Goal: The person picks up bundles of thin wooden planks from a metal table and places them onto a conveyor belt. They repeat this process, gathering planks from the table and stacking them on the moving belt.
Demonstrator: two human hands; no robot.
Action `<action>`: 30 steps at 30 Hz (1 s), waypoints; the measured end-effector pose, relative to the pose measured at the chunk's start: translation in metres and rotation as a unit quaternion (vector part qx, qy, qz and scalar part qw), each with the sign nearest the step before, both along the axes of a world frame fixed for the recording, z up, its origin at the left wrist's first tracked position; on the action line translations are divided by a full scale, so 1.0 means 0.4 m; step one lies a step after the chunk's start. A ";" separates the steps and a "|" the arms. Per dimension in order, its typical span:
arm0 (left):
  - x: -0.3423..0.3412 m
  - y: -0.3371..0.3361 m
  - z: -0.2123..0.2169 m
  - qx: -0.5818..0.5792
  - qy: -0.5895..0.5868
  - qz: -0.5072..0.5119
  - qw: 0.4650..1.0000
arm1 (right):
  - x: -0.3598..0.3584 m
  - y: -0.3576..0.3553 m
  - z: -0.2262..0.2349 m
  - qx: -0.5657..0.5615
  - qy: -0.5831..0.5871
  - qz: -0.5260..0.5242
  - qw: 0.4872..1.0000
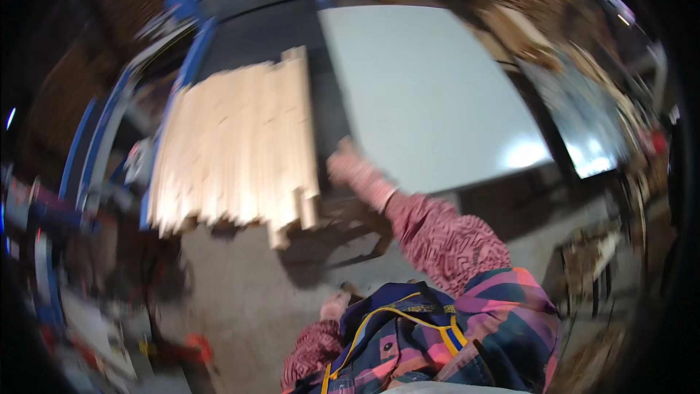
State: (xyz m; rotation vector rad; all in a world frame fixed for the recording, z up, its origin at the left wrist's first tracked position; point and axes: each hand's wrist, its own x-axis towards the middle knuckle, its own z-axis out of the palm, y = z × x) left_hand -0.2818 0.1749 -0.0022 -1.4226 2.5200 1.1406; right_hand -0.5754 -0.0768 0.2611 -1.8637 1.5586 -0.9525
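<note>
A bundle of pale wooden strips (237, 146) lies side by side on a dark belt-like surface, their near ends uneven. Just beyond the bundle's right edge is my right hand (347, 165) in a pink glove, over the gap before a pale, glossy tabletop (430, 95). Blur hides how its fingers lie, and no wood shows in it. Low beside my body hangs my left hand (335, 306), also gloved in pink, above the floor and apart from the strips. Its fingers are too smeared to read.
Blue machine framing (191, 58) runs along the left of the strips. At the far right, stacked wood (521, 33) stands by a second shiny panel (583, 124). Wood pieces (587, 255) are piled at lower right. Concrete floor (233, 277) shows in front of me.
</note>
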 end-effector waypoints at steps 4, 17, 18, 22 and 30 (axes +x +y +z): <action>-0.096 0.000 -0.077 0.099 -0.053 -0.188 0.976 | -0.026 0.349 -0.024 0.222 -0.195 0.081 0.952; -1.287 0.239 0.167 0.153 -0.003 -0.465 0.872 | -0.814 1.480 -0.047 0.395 -0.100 -0.307 0.860; -1.393 0.324 0.220 0.208 -0.002 -0.427 0.880 | -0.855 1.541 -0.052 0.381 -0.125 -0.344 0.849; -1.682 0.573 0.362 0.251 -0.090 -0.406 0.874 | -0.957 1.731 -0.090 0.323 -0.189 -0.454 0.808; -2.043 0.487 0.210 -0.099 -0.118 -0.817 0.555 | -1.061 1.931 -0.269 0.349 -0.208 -0.554 0.727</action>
